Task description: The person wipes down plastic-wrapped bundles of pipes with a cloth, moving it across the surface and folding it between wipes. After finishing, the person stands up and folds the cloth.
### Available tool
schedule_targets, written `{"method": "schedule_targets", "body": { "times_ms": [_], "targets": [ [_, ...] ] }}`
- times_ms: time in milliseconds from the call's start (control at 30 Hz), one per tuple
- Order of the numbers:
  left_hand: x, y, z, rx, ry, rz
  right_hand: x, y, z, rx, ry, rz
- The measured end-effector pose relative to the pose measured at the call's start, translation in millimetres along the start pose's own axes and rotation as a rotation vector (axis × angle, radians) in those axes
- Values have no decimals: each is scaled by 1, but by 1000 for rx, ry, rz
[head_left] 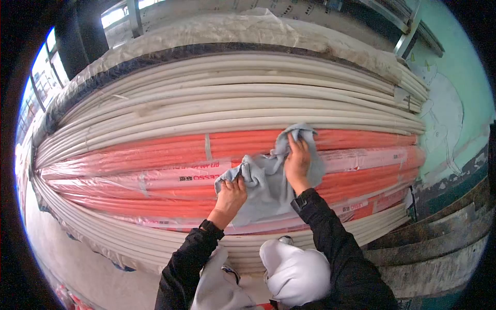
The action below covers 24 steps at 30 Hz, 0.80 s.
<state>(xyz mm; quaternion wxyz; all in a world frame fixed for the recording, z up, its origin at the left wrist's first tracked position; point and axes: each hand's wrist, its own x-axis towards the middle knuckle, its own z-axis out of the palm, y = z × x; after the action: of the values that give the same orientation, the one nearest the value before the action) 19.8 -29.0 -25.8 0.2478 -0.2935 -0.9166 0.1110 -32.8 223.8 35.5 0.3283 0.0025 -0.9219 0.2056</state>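
A grey cloth [268, 188] hangs spread between my two hands, over the red pipes [196, 144] wrapped in clear plastic. My left hand [231, 199] is closed on its left edge, where the fabric bunches up around the fingers. Higher and to the right, my right hand [298, 163] grips the upper right part, with a fold standing up past the fingertips. The middle of the cloth sags below and between the hands, overlapping the printed plastic wrapping [188, 178] of the pipes. Parts of the red bundles are hidden behind it.
Long white pipes [232, 93] are stacked behind the red ones, and more white pipes [150, 243] lie in front. Plastic sheeting [206, 33] covers the back of the stack. A green wall [460, 67] stands at the right, above dark stacked boards [434, 232].
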Motion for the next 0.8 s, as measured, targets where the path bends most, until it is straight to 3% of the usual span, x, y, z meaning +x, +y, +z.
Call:
{"method": "schedule_targets", "body": {
  "times_ms": [67, 200, 267, 300, 400, 433, 500, 567, 700, 800],
  "targets": [
    [-1, 1, -3, -13, -18, -6, 12, -16, 14, 200, 39, -86],
    [-3, -4, -1, -120, -18, 17, 65, -76, 41, 152, 245, -257],
    [-2, -4, -3, -118, -46, 21, 75, -87, 51, -107, -70, -338],
    [-1, -5, -4, -107, -42, 28, 75, -90, 48, -190, 65, -410],
    [-2, -4, -10, -117, -50, 15, 79, -82, 29, -135, -313, -307],
    [-1, -5, -14, -142, -64, -4, 79, -70, 32, -201, -193, -351],
    [3, -11, -18, -163, -108, -18, 79, -42, 21, -295, -198, -241],
    [0, -9, -19, -177, -189, -1, 77, -10, 4, -369, -59, -256],
    [3, -6, -18, -131, -153, -12, 81, 36, -25, -428, -142, -142],
    [5, -6, -15, -129, -86, -14, 88, 35, -25, -451, -241, -76]
  ]
}}
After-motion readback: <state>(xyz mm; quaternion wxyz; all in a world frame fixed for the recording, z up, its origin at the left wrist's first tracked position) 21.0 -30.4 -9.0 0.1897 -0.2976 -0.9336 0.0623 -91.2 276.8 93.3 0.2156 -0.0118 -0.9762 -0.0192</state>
